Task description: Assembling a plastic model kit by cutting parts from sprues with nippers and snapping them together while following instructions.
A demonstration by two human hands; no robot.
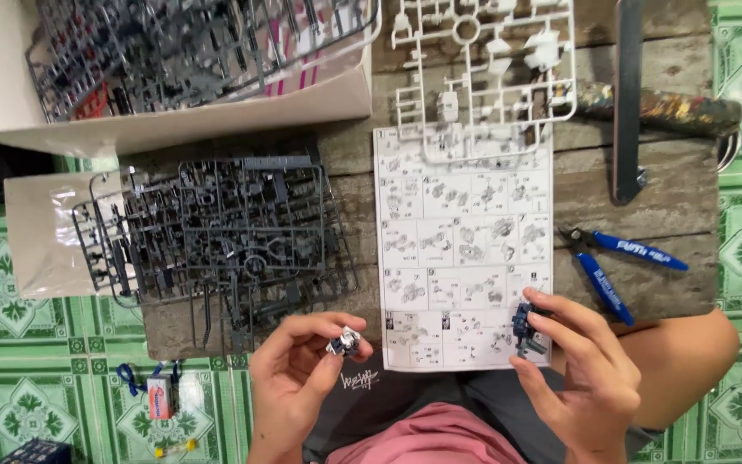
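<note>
Seen from above, a seated person works at a low, weathered wooden desk [672, 198] that stands on a green patterned tile floor [10, 283]. The left hand [289, 378] pinches a small grey-and-white plastic model piece [345, 342] between thumb and fingertips. The right hand [581, 365] closes its fingers on a small dark blue plastic model assembly [526, 325], held over the lower right corner of a white printed instruction sheet [461, 249] lying flat on the desk.

Both pieces are tiny and gripped only at the fingertips, so either could slip and drop to the floor or into the lap, where it would be hard to find (a judgement, not something seen). Pressing the two together at an angle could bend a thin peg.

By count: two hands, two held pieces, one instruction sheet. One pair of blue-handled hobby nippers [616, 262] lies to the right of the sheet. One white plastic parts frame [483, 69] overlaps the top of the sheet. Dark grey plastic parts frames [216, 232] lie overlapped on the left; their number cannot be told. More frames fill one open cardboard box [216, 112] behind them.
</note>
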